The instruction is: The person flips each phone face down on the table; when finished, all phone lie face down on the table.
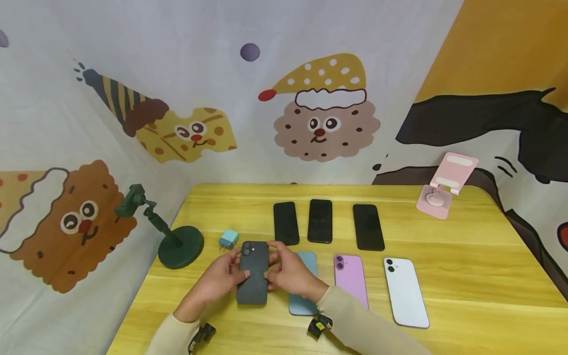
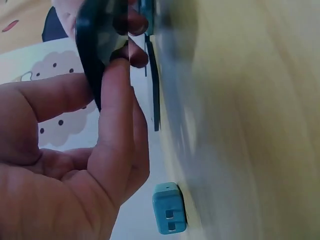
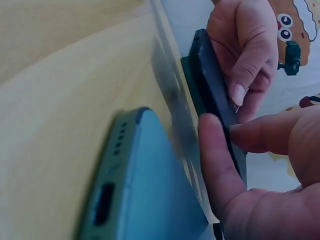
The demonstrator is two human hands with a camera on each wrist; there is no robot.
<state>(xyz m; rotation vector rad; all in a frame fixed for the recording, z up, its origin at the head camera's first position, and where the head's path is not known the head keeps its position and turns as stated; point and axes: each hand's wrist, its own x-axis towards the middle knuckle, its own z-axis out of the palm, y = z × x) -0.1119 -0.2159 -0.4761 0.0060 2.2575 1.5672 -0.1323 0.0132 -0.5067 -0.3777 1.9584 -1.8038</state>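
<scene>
Head view shows us holding the black phone back-up between both hands, just above the table at about 7 o'clock from the row of three dark phones. Our left hand pinches its left edge, thumb on top; our right hand curls round the right edge (the wrist views confirm fingertips on both rims). The teal phone lies just beside it at 3 o'clock, partly under our right wrist. We judge this the lifting or turning step; the next move calls for a steady two-sided grip, clear of the teal phone.
</scene>
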